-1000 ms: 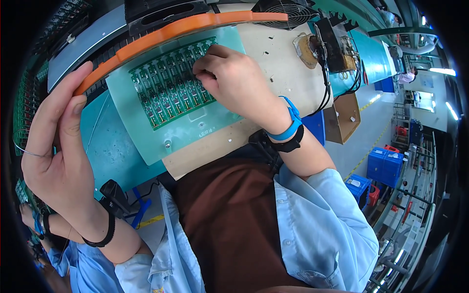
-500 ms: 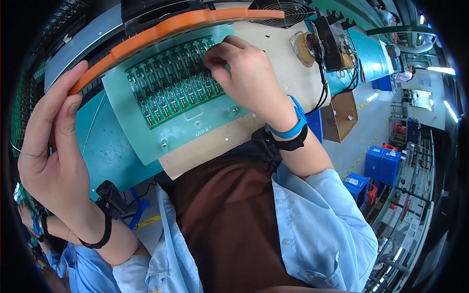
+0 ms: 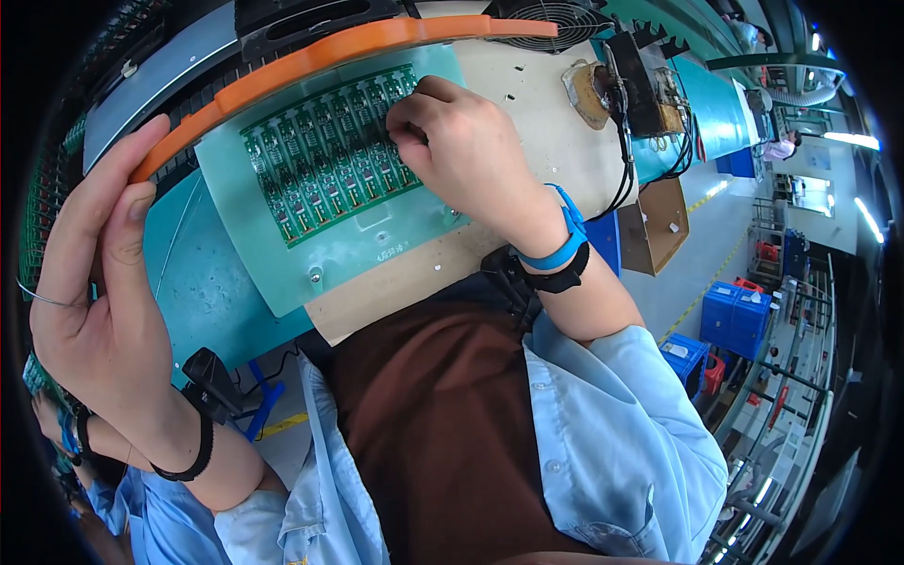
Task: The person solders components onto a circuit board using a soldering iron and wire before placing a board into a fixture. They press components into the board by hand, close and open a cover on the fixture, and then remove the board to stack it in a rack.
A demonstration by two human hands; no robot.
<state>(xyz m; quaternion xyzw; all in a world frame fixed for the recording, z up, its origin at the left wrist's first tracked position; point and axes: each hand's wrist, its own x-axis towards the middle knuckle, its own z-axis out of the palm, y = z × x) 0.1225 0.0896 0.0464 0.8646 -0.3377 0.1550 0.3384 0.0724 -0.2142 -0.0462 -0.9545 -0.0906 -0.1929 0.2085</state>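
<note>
My left hand (image 3: 104,273) is at the left, thumb and fingers closed on the near end of a long orange bar (image 3: 353,40) that arches over the back of the work. Beneath the bar lies a pale green fixture plate (image 3: 273,268) carrying a panel of several narrow green circuit boards (image 3: 325,160) with small components. Over the panel's right part is my right hand (image 3: 466,151), its fingers curled and thumb pressed in, close to the boards. What those fingertips hold, if anything, is hidden. A blue strap circles the right wrist.
Beige board (image 3: 377,292) lies under the plate on a teal bench (image 3: 221,301). To the right stand a black device with cables (image 3: 645,85) and an open carton (image 3: 656,226). A round fan grille (image 3: 546,26) is at the back. Another person's arm (image 3: 113,438) shows lower left.
My right hand has shifted slightly left across the panel, fingers still curled. The left hand and the orange bar have hardly moved.
</note>
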